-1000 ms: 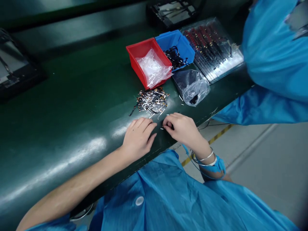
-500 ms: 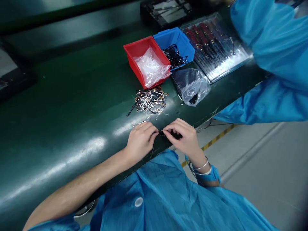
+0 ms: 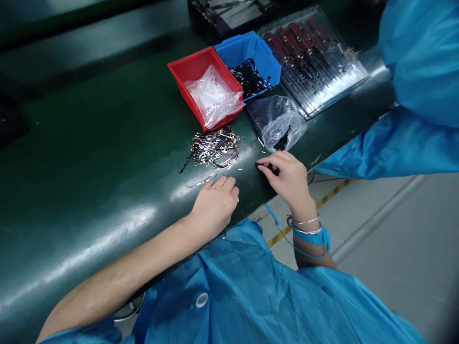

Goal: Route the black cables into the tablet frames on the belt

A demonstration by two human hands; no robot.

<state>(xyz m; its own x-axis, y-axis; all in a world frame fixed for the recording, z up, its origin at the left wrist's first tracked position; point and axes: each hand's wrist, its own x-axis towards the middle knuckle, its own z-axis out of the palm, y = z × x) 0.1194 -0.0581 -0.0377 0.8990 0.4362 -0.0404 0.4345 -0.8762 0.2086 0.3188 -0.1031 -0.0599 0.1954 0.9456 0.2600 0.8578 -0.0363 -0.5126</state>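
My left hand [image 3: 215,203] rests on the dark green table [image 3: 107,143] near its front edge, fingers curled together, with a thin silvery piece at its fingertips. My right hand [image 3: 287,177] is to the right of it, thumb and forefinger pinched on a small dark part, close to a clear plastic bag [image 3: 279,124]. A heap of small metal and black wire parts [image 3: 213,148] lies just beyond both hands. A few loose bits are scattered between the heap and my fingers.
A red bin [image 3: 195,71] holds a clear bag of pale pieces, and a blue bin [image 3: 251,52] beside it holds black wires. A clear tray of red and black parts [image 3: 315,57] lies to the right. A person in a blue coat [image 3: 419,81] stands at right.
My hands were together at the table edge; now they are apart. The right hand has moved up and right toward the plastic bag, still pinched. The view shifted slightly.
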